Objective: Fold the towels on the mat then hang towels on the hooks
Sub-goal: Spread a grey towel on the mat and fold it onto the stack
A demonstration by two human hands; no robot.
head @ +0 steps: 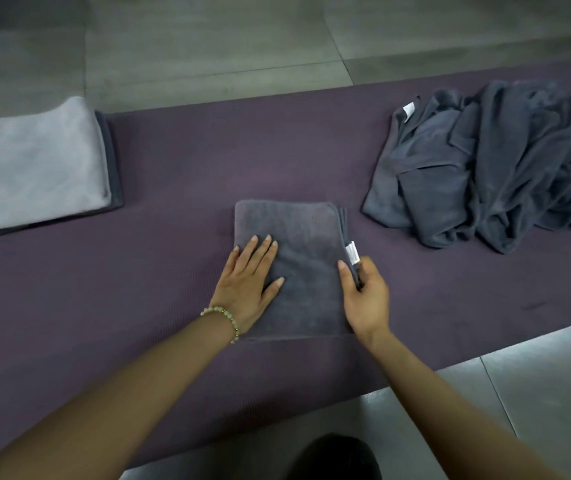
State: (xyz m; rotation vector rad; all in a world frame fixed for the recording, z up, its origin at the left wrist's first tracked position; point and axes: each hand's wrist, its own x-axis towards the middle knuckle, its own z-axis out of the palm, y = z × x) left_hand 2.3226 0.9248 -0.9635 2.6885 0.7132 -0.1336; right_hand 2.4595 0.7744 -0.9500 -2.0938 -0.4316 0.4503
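Note:
A folded dark grey towel (303, 237) lies in the middle of the purple mat (208, 161). My left hand (247, 284) rests flat on its left half, fingers straight. My right hand (365, 296) pinches the towel's right edge between thumb and fingers, just below a small white tag (351, 252). A heap of several unfolded dark grey towels (492, 168) lies on the mat at the right. At the left edge lies a stack of folded towels (31, 164), a light grey one on top of a dark one. No hooks are in view.
Grey floor tiles (208, 46) run beyond the mat's far edge and show again at the near right (537, 393). A dark rounded shape (336, 459) sits at the bottom edge, close to me.

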